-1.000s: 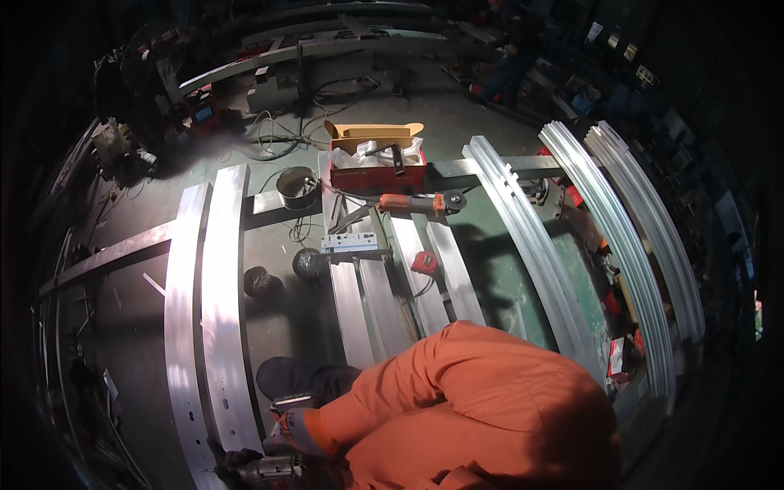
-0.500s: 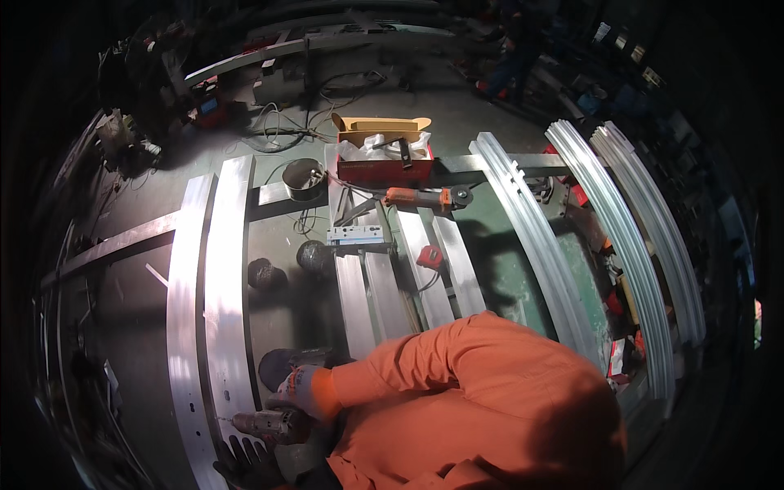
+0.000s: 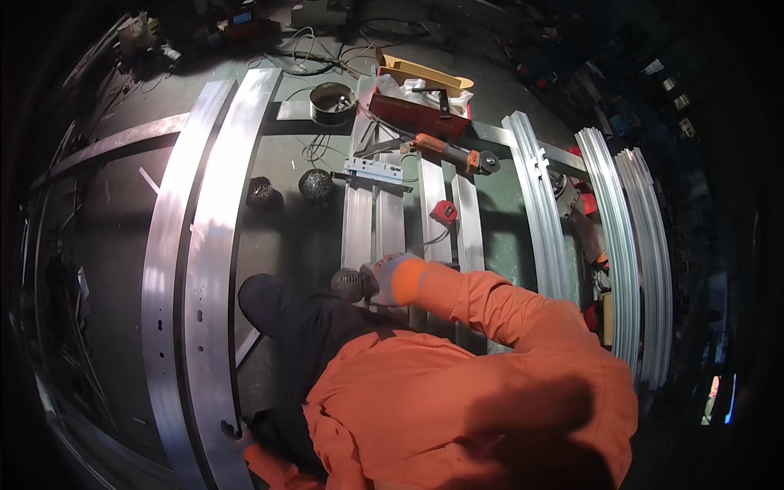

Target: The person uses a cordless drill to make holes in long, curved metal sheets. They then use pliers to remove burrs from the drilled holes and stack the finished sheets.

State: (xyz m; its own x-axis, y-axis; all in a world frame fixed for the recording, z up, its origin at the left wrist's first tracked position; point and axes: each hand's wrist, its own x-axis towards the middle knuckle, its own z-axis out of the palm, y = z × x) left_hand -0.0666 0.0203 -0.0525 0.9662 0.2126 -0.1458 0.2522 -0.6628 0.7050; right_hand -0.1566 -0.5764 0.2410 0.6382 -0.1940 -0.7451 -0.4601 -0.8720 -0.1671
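Observation:
My right hand [image 3: 390, 278], in a grey glove with an orange cuff, is closed round a power drill. Only the drill's rounded, vented rear end [image 3: 349, 284] shows; its front is hidden. It is above the middle metal bars [image 3: 390, 237]. At the lower left, my left hand [image 3: 237, 436] is at the edge of a long silvery bar [image 3: 214, 318], its dark gloved fingertips hooked over the edge. Holes are visible in this bar and in the parallel bar [image 3: 155, 286] to its left.
An angle grinder [image 3: 445, 151], a red tape measure [image 3: 443, 212] and a slotted metal fixture [image 3: 373, 170] lie on the middle bars. Beyond are a red box [image 3: 416, 113] and a round tin [image 3: 332, 104]. Ribbed profiles [image 3: 608, 237] lie at right. Two dark balls [image 3: 315, 186] are below.
My right hand has carried the drill away from the left bars, up and to the right. My left hand, spread before, now hooks the bar's edge. The view has shifted downward.

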